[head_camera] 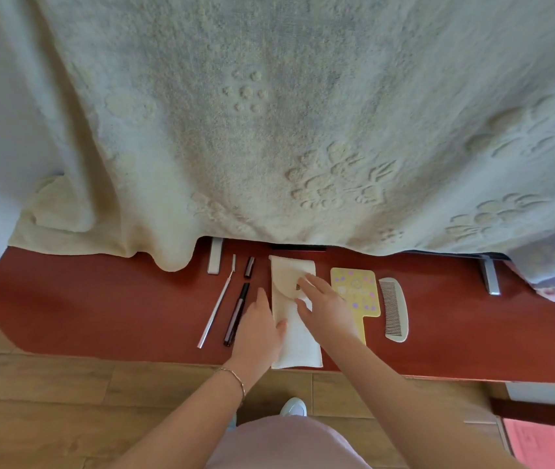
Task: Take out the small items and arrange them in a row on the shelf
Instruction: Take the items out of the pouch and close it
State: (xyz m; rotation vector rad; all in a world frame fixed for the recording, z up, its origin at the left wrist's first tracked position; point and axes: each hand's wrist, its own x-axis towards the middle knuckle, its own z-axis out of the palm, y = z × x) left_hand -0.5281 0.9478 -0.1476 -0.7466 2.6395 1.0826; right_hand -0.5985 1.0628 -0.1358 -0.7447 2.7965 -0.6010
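Pouch (294, 319) lies mid-shelf (100, 306); our left hand (259, 328) presses flat at its 9 o'clock edge, right hand (325, 304), fingers straight, rests on the flap. Risk, we judge: sliding it nudges the pen (236, 314) at 9 or mirror (357, 292) at 3, breaking the row.

The red shelf (83, 299) lies bare across its left part, and again right of the comb (394, 309) up to a metal bracket (491, 277). The hanging cloth (286, 130) droops over the back edge, closing off reach behind. In the middle, slim tools, pouch (298, 346) and yellow card (354, 282) leave only narrow lanes
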